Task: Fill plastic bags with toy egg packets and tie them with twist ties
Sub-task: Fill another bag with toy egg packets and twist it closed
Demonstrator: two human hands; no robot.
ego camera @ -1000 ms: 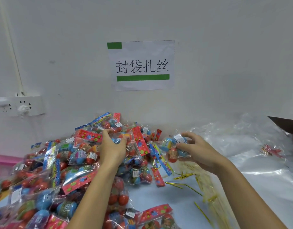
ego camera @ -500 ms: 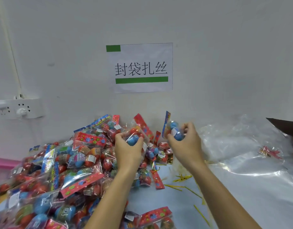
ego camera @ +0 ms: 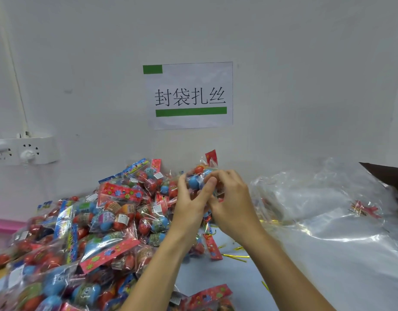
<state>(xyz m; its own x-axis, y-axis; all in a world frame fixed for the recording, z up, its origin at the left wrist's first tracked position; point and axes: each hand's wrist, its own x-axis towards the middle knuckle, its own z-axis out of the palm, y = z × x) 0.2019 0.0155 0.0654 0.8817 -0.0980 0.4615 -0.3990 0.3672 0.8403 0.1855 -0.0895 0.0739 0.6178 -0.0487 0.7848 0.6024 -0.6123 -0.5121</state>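
Both hands meet above the table's middle, holding toy egg packets (ego camera: 199, 176) together; blue and red eggs and a red header card show between the fingers. My left hand (ego camera: 190, 204) grips the packets from the left, thumb across the front. My right hand (ego camera: 231, 203) grips them from the right. How many packets they hold is unclear. A big pile of toy egg packets (ego camera: 88, 232) covers the left half of the table. Clear plastic bags (ego camera: 323, 212) lie spread at the right. Gold twist ties (ego camera: 235, 255) lie scattered under my right forearm.
A white wall stands close behind, with a paper sign (ego camera: 190, 95) and a power strip (ego camera: 25, 151) at the left. A pink bin edge (ego camera: 2, 225) shows at far left. A dark cardboard corner (ego camera: 386, 173) juts in at the right. A tied small packet (ego camera: 364, 208) lies on the bags.
Each hand lifted a packet from the pile, then the two hands came together; the packets are now held as one bunch between them, higher above the pile.
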